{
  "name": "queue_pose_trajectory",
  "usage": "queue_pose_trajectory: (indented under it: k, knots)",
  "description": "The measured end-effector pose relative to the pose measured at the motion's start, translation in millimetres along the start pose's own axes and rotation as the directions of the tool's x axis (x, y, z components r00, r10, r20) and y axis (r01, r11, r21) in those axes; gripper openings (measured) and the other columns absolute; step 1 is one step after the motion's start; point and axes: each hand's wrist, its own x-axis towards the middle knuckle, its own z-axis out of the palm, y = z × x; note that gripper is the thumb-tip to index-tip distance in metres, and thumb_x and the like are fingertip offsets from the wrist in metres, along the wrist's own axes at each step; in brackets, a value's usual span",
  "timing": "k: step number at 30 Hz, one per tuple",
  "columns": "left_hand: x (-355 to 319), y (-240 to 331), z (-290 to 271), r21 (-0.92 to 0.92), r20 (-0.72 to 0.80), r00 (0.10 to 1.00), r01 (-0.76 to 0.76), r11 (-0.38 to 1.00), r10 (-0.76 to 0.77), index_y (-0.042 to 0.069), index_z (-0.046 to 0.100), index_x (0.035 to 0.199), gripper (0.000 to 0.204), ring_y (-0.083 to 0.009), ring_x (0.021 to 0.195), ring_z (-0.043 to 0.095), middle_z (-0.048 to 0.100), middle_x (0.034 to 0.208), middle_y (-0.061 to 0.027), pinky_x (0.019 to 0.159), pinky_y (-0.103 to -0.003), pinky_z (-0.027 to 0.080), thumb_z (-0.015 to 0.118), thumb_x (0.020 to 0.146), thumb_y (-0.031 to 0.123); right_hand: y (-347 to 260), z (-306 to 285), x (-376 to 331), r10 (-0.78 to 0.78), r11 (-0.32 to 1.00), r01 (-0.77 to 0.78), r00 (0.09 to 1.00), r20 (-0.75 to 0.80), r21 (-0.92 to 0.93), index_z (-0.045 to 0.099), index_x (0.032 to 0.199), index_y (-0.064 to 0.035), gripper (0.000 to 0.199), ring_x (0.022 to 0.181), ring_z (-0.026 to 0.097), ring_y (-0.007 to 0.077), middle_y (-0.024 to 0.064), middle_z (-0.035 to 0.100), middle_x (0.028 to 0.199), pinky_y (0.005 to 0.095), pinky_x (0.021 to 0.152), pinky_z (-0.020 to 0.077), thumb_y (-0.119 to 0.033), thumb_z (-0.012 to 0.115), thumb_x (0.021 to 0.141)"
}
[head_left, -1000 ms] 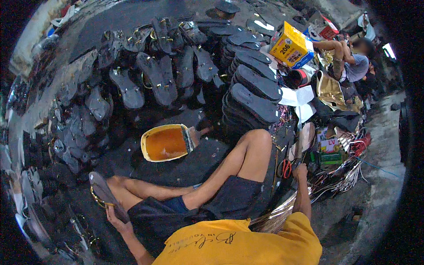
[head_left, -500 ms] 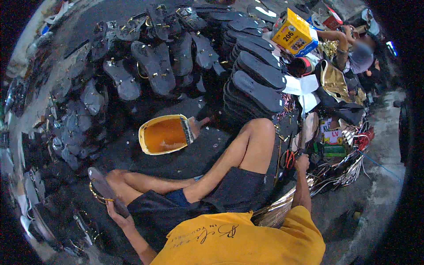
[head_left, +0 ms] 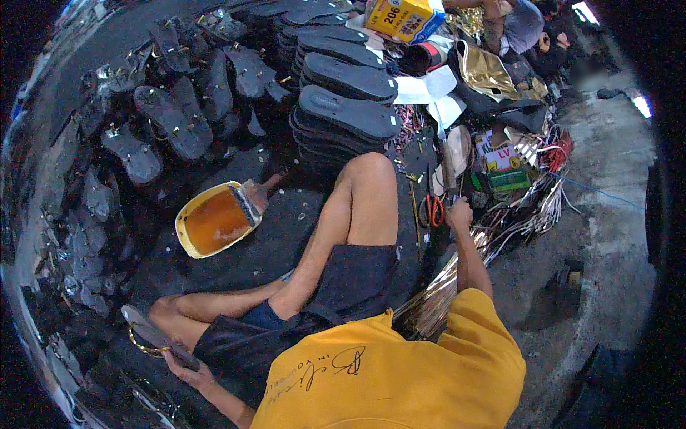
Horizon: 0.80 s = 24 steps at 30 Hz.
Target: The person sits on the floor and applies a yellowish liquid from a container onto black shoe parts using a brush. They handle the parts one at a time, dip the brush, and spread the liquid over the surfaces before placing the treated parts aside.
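In my left hand (head_left: 191,370) is a dark flat sandal (head_left: 158,334) with a gold strap, held by its heel end beside my bent knee. My right hand (head_left: 459,213) is closed round the near end of a long, narrow, brownish tool (head_left: 449,170); its kind is not clear. Scissors with orange-red handles (head_left: 431,209) lie just left of that hand. Under my right forearm spreads a bundle of shiny metallic strips (head_left: 437,286). A yellowish tub (head_left: 180,232) of amber, glue-like stuff stands beyond my legs, with a brush (head_left: 256,197) across its right rim.
Stacks of dark soles (head_left: 346,111) stand beyond my raised knee. Several strapped sandals (head_left: 175,118) lie at the far left. Farther right are a yellow box (head_left: 404,20), white sheets (head_left: 429,89), gold material (head_left: 489,70) and another person (head_left: 523,28).
My view has turned to the right, so most things sit farther left in it. My left hand still holds the sandal, and my right hand stays on the tool.
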Motion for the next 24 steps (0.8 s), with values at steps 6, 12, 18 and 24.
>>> queue_pose_trajectory:
  k: [6, 12, 18, 24]
  knots:
    - [4.4, -10.0, -14.2, 0.230, 0.109, 0.932, -0.363, 0.903, 0.347, 0.012, 0.054, 0.140, 0.054, -0.0268, 0.125, 0.059, 0.061, 0.137, -0.0125, 0.107, -0.033, 0.037, 0.051, 0.099, 0.047, -6.7, -7.9, -21.0, -0.011, 1.000, 0.010, 0.999, -0.039, -0.018, 0.052, 0.120, 0.0032, 0.056, 0.103, 0.069, 0.0451, 0.0257, 0.071, 0.108, 0.0518, 0.088, 0.0570, -0.036, 0.073, 0.087]
    - [4.9, 1.5, -2.5, -0.106, -0.026, 0.996, 0.077, 0.991, -0.081, 0.006, 0.053, 0.140, 0.058, -0.0244, 0.126, 0.058, 0.059, 0.139, -0.0116, 0.105, -0.031, 0.037, 0.053, 0.099, 0.048, 17.9, -12.2, -31.0, -0.093, 0.995, 0.095, 0.995, -0.042, 0.032, 0.053, 0.124, 0.0018, 0.058, 0.100, 0.068, 0.0479, 0.0287, 0.070, 0.105, 0.0545, 0.088, 0.0542, -0.039, 0.072, 0.088]
    - [3.5, 9.0, -0.4, -0.068, 0.004, 0.999, 0.043, 0.997, -0.043, 0.004, 0.052, 0.140, 0.058, -0.0230, 0.126, 0.056, 0.063, 0.134, -0.0121, 0.102, -0.033, 0.038, 0.050, 0.101, 0.047, 22.9, -13.3, -28.0, -0.160, 0.986, 0.163, 0.983, -0.089, 0.029, 0.057, 0.129, 0.0023, 0.052, 0.097, 0.068, 0.0491, 0.0302, 0.070, 0.103, 0.0533, 0.089, 0.0536, -0.032, 0.065, 0.090]
    - [15.5, -27.4, -13.9, -0.014, 0.044, 0.995, 0.093, 0.996, -0.092, 0.004, 0.050, 0.141, 0.056, -0.0258, 0.127, 0.058, 0.062, 0.135, -0.0141, 0.104, -0.036, 0.039, 0.047, 0.103, 0.045, 157.7, 4.8, 71.0, -0.246, 0.888, 0.255, 0.967, -0.074, 0.383, 0.066, 0.121, 0.0055, 0.040, 0.067, 0.068, 0.0280, 0.0114, 0.069, 0.079, 0.0406, 0.060, 0.0555, -0.022, 0.063, 0.091]
